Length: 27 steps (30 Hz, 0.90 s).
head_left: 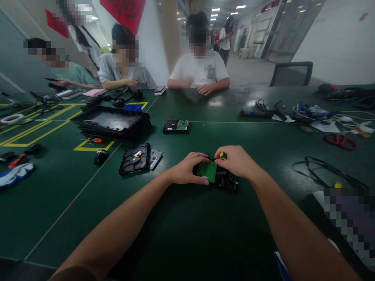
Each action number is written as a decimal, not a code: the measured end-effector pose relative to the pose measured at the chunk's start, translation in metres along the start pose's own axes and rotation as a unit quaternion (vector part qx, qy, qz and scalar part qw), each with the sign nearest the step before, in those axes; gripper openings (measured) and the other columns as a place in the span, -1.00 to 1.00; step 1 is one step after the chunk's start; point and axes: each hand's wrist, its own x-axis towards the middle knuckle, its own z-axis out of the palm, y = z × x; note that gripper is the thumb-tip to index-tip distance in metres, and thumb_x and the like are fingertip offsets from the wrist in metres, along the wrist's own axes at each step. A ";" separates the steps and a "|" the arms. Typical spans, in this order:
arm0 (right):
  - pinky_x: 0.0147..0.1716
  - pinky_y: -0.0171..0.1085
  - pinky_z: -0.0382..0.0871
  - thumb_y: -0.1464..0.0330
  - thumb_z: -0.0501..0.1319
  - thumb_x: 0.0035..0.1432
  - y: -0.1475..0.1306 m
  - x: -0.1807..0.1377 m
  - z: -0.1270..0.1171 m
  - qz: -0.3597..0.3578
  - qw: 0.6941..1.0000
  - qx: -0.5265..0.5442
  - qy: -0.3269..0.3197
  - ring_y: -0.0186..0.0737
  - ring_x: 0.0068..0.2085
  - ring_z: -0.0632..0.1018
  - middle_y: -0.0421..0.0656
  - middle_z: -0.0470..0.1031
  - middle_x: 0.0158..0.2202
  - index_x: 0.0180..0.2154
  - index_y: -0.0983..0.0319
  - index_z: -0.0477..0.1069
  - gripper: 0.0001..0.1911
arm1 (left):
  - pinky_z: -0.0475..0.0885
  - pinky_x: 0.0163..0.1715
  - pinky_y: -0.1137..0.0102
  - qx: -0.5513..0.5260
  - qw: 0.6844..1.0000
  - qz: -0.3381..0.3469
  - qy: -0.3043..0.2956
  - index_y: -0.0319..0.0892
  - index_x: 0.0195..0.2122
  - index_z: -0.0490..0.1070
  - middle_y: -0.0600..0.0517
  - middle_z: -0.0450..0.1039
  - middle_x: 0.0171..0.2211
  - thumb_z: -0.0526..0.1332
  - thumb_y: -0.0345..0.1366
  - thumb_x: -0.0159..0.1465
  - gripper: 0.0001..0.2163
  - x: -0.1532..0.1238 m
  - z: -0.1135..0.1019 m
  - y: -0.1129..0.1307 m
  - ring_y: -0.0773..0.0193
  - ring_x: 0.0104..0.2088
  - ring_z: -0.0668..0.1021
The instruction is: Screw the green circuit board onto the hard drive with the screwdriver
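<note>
A black hard drive (227, 180) with a green circuit board (208, 171) lies on the table in front of me. Thumb and fingers of my left hand (189, 169) grip its left end from both sides. My right hand (236, 158) is closed over the drive's far edge, around a screwdriver (223, 156) whose yellow and black handle end shows. The screwdriver's tip is hidden by the fingers. To the left lie another black drive (134, 160) and a loose circuit board (156, 159), its edge against that drive.
Farther back lies a third drive (176, 126), beside stacked black trays (111, 121). Cables (315, 111) and a red-handled tool (340, 141) are at right. A blue-white glove (17, 174) lies at far left. Several people sit across the green table (181, 234).
</note>
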 end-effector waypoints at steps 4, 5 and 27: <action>-0.11 -0.14 0.43 0.34 0.31 0.22 0.005 0.005 0.016 0.015 0.998 -0.045 -0.033 -0.06 -0.12 0.63 -0.09 0.66 -0.17 -0.24 0.14 0.63 -0.89 | 0.21 0.36 -0.13 0.003 1.000 0.006 0.002 0.05 0.32 0.35 -0.13 0.28 0.36 0.51 0.09 0.10 -0.22 0.000 0.000 -0.002 -0.15 0.38 0.26; -0.11 -0.14 0.43 0.34 0.29 0.24 0.005 0.005 0.017 0.020 0.998 -0.053 -0.036 -0.05 -0.13 0.63 -0.09 0.66 -0.17 -0.25 0.14 0.63 -0.89 | 0.21 0.36 -0.13 0.002 1.000 0.006 0.002 0.05 0.32 0.36 -0.13 0.28 0.36 0.52 0.08 0.10 -0.22 0.000 0.000 -0.002 -0.16 0.38 0.26; -0.08 -0.17 0.42 0.37 0.25 0.26 0.011 0.004 0.016 0.003 0.999 -0.022 -0.029 -0.08 -0.07 0.62 -0.10 0.65 -0.08 -0.15 0.13 0.63 -0.82 | 0.20 0.37 -0.13 -0.002 1.000 0.005 -0.006 0.04 0.34 0.33 -0.14 0.26 0.38 0.51 0.09 0.11 -0.21 0.000 0.000 -0.004 -0.16 0.40 0.24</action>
